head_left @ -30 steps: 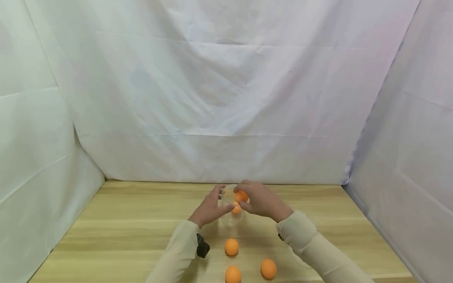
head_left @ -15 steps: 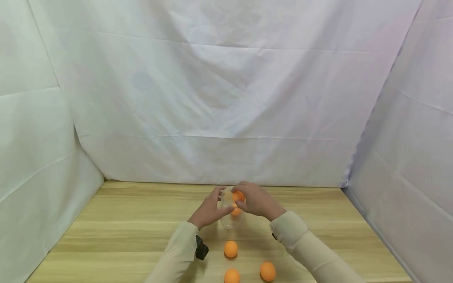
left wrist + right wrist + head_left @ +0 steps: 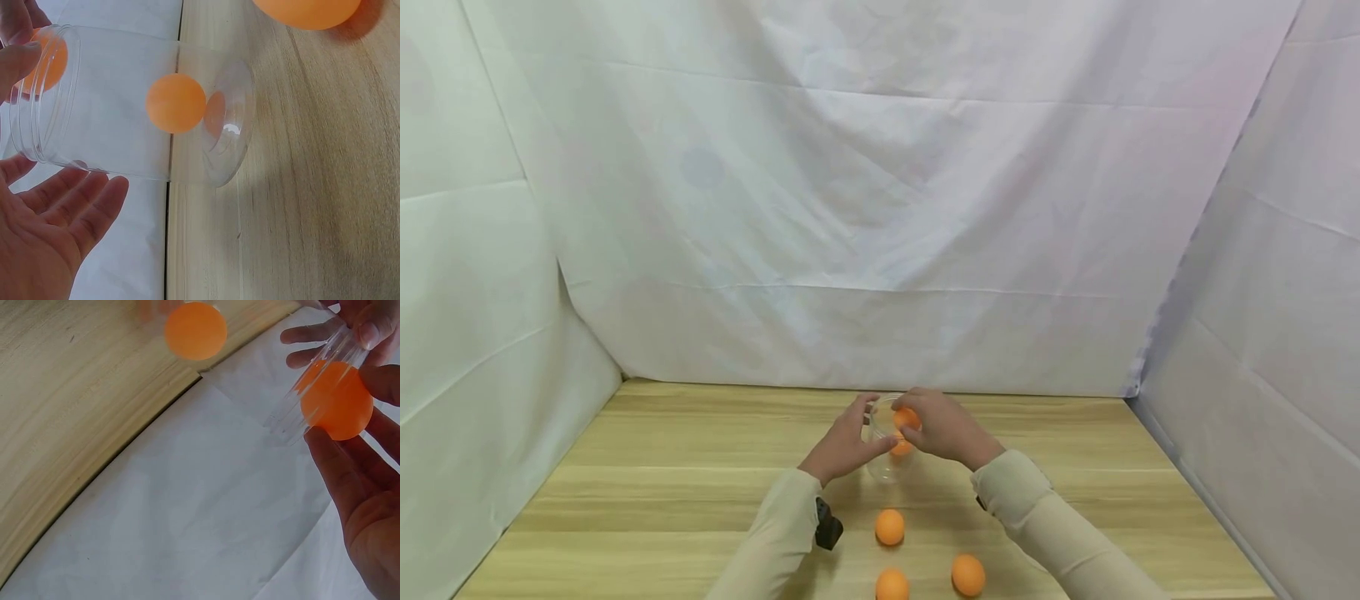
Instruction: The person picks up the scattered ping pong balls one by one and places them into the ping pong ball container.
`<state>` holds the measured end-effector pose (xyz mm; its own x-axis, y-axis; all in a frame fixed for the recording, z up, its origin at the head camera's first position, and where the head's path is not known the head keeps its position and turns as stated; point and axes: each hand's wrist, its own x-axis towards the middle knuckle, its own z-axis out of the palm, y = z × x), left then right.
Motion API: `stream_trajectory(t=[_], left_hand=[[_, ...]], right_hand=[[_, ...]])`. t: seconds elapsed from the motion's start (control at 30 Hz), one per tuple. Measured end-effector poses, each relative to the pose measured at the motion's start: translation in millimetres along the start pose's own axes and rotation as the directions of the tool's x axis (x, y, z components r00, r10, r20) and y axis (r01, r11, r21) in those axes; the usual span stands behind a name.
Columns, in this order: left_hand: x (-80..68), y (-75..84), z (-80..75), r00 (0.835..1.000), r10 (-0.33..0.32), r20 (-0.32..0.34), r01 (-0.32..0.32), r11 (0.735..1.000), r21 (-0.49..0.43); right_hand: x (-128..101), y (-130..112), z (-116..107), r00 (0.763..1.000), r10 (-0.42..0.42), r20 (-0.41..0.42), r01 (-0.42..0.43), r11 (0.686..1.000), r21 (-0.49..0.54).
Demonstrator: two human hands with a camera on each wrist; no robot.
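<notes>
A clear jar (image 3: pixel 122 112) stands upright on the wood-grain counter (image 3: pixel 700 483), near the middle of its far edge, mouth upward. The left hand (image 3: pixel 842 446) is clamped on the jar just under its threaded rim, thumb on the near side and fingers reaching round the left side. The right hand (image 3: pixel 950 425) pinches an orange ball (image 3: pixel 347 403) between thumb and fingers at the jar's mouth; part of that ball shows through the clear threads. A second ball (image 3: pixel 176 103) is inside the jar, low down by its base. Three more orange balls lie apart on the counter between the jar and the near edge: the closest ball to the jar (image 3: pixel 890 527), another nearer the near edge (image 3: pixel 892 585), and one off to the right of these (image 3: pixel 968 575). Pale sleeves (image 3: pixel 1033 504) cover both forearms, a black device (image 3: pixel 828 527) shows at the left wrist, and white cloth (image 3: pixel 880 192) hangs behind the far edge.
</notes>
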<state>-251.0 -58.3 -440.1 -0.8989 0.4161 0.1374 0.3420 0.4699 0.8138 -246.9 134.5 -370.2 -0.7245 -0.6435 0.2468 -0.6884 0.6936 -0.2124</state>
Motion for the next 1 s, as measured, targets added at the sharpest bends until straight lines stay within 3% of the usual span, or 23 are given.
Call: stream_trajectory(t=[0.5, 1.0], left_hand=[[-0.5, 0.4, -1.2, 1.000, 0.011, 0.001, -0.011, 1.000, 0.005], [-1.3, 1.8, -0.4, 1.000, -0.009, 0.016, 0.009, 1.000, -0.026]], right_hand=[[-2.7, 0.1, 4.7, 0.998, 0.063, 0.023, -0.063, 0.998, 0.007], [-7.1, -1.4, 5.1, 0.998, 0.070, -0.001, -0.070, 0.997, 0.019]])
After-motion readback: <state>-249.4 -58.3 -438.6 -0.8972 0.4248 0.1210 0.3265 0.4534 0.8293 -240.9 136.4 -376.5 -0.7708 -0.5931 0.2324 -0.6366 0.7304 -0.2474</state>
